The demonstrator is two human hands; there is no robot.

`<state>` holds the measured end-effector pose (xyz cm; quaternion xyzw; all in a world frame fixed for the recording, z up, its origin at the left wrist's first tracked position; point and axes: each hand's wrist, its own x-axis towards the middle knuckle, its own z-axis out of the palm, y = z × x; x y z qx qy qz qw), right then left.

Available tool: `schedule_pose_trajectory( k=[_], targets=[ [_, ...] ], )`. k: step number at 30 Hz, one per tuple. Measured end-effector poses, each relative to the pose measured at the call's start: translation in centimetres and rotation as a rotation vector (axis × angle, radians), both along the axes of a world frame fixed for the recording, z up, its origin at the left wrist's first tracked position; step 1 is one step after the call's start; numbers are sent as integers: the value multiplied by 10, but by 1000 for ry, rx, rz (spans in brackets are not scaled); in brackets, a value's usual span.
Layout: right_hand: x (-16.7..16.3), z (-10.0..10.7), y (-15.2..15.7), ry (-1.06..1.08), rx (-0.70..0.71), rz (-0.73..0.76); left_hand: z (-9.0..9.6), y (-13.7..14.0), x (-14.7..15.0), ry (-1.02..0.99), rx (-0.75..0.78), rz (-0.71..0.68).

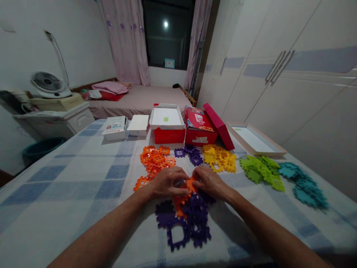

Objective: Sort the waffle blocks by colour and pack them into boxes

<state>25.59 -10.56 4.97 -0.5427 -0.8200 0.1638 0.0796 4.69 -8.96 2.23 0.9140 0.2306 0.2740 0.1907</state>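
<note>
Pressing down together near the middle of the tabletop (83,178), both hands are working one orange piece (191,184). Left hand (167,182) is curling over its left side, grip narrow and pinching it; right hand (210,182) is pinching the right side, likely to steady it for slotting against the joined purple pieces (184,223) lying towards the near edge. Sorted heaps are lying by colour towards the far edge, probably for easy picking: orange pile (154,160), small purple pile (192,154), yellow pile (220,158), green pile (262,169), teal pile (304,184) at the right edge. Open red box (169,136) is sitting behind them. Fingers are hiding most of the orange piece; how it joins cannot be told. Forearms are running out of view.
</note>
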Motion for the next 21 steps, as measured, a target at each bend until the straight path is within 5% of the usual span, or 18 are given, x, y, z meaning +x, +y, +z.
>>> schedule_pose_trajectory(
  k=[11, 17, 21],
  targets=[
    [7, 1, -5, -13, -49, 36, 1, -7, 3, 62, -174, -51],
    [7, -6, 0, 113, -101, 18, -6, 2, 5, -310, -472, 11],
    [14, -4, 16, 310, -108, -48, 2, 16, -6, -565, -607, 247]
  ],
)
